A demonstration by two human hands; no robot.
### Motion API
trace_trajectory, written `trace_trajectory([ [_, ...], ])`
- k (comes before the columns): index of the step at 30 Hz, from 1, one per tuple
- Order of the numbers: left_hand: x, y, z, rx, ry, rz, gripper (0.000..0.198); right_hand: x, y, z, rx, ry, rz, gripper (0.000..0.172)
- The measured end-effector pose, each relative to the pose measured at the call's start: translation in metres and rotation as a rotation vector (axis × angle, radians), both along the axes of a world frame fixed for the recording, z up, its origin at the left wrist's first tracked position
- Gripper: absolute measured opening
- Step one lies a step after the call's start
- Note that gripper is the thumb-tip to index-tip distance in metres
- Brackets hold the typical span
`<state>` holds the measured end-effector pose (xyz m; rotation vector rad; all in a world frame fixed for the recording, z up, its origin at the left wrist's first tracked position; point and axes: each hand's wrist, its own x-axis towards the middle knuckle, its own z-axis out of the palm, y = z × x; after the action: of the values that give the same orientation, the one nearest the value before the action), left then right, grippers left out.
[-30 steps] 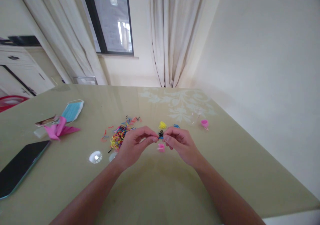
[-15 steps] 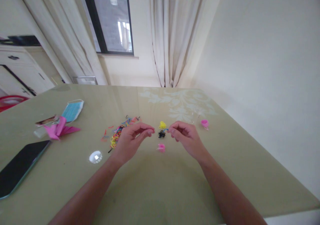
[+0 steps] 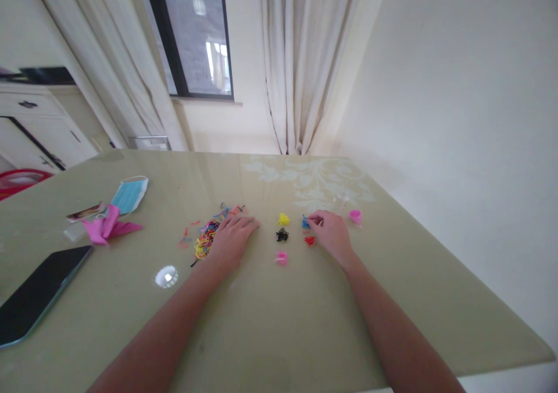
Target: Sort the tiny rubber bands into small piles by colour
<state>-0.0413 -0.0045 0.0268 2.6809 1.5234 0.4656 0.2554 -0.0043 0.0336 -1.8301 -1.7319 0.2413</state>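
Note:
My left hand [image 3: 233, 239] lies palm down with its fingers stretched out, at the right edge of a mixed heap of coloured rubber bands [image 3: 206, 237], covering part of it. My right hand [image 3: 332, 233] is closed in a pinch at the small pile of blue rubber bands [image 3: 306, 222], its fingertips on a blue band. Just below is a pile of red rubber bands [image 3: 309, 240]. Left of these stand a yellow pile [image 3: 283, 219], a black pile [image 3: 282, 235] and a pink pile [image 3: 281, 258], one below another.
A pink cup-like item [image 3: 356, 216] stands to the right, near some clear plastic [image 3: 344, 196]. On the left are a pink paper crane [image 3: 108, 225], a blue face mask [image 3: 129, 195], a phone [image 3: 43, 288] and a shiny white round object [image 3: 166, 276]. The wall borders the table's right side.
My right hand has moved slightly right and down to the blue pile with the blue band. My left hand has opened from a pinch and come down beside the mixed heap.

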Motion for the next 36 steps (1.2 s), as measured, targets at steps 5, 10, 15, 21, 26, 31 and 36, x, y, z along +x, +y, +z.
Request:
trace_trajectory([
  [5,0.003,0.003,0.000,0.054,0.035,-0.008,0.035,0.002,0.001,-0.003,-0.012,-0.052,-0.032,0.013],
  [10,0.004,0.003,0.002,0.107,-0.136,0.010,0.017,0.003,-0.002,0.003,0.055,-0.015,-0.031,0.015],
  [15,0.009,-0.010,0.025,-0.048,-0.781,-0.029,0.016,-0.011,-0.015,0.019,0.187,0.223,0.122,0.018],
  [21,0.022,-0.038,0.051,-0.278,-1.182,-0.207,0.011,-0.044,-0.047,0.040,0.171,0.528,0.398,0.023],
  [26,0.028,-0.046,0.054,-0.296,-1.216,-0.204,0.013,-0.056,-0.063,0.050,0.156,0.592,0.518,0.026],
  [31,0.028,-0.045,0.051,-0.341,-1.210,-0.178,0.016,-0.057,-0.065,0.052,0.172,0.553,0.520,0.024],
  [36,0.029,-0.044,0.048,-0.389,-1.218,-0.204,0.015,-0.059,-0.067,0.052,0.203,0.523,0.528,0.013],
])
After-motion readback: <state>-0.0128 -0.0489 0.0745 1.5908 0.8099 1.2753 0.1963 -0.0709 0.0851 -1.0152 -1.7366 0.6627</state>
